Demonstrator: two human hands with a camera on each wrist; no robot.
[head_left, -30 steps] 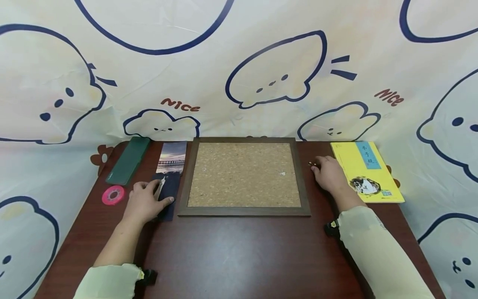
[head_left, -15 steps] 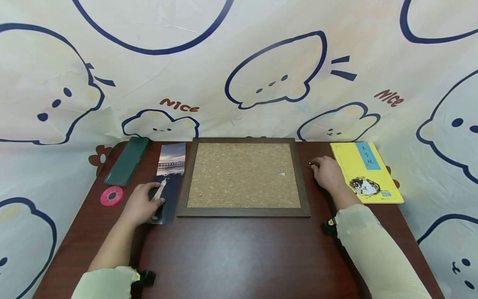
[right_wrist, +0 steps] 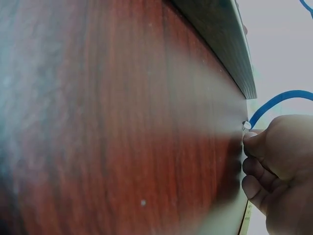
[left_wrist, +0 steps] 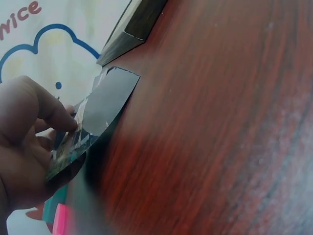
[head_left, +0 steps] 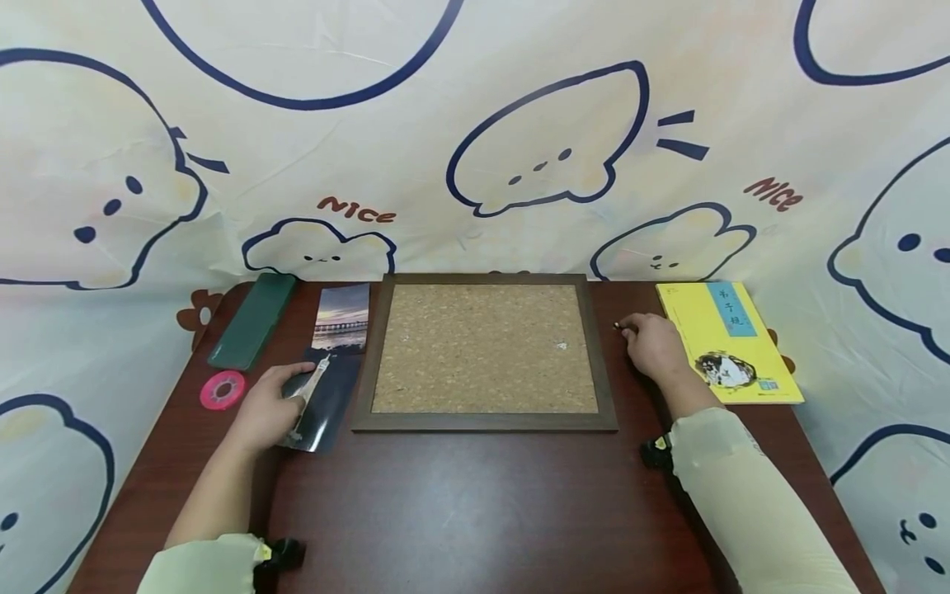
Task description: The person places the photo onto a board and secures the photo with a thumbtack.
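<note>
While the left hand (head_left: pixel 265 412) pinches the bowed tower photo (head_left: pixel 325 404) left of the framed corkboard (head_left: pixel 486 351) and the right hand (head_left: pixel 656 344) pinches a pin-like piece (right_wrist: pixel 247 125), overtight squeezing could crease the tower photo.

The head view is brightly, evenly lit; pale glare is reflected by the dark reddish-brown wood-grained surface (head_left: pixel 475 503), and a white streak is caught on the glossy dark rectangular paper picture (head_left: pixel 327 398). The white wall sheet with blue cartoon outlines (head_left: pixel 416 148) is stretched toward the edges. In the left wrist view, the left hand (left_wrist: pixel 27 142) is dimly shaded and softened. In the right wrist view, the wall sheet is washed out, bluish glare is spread leftward, and dark shadow is cast beside the right hand (right_wrist: pixel 286 178).
</note>
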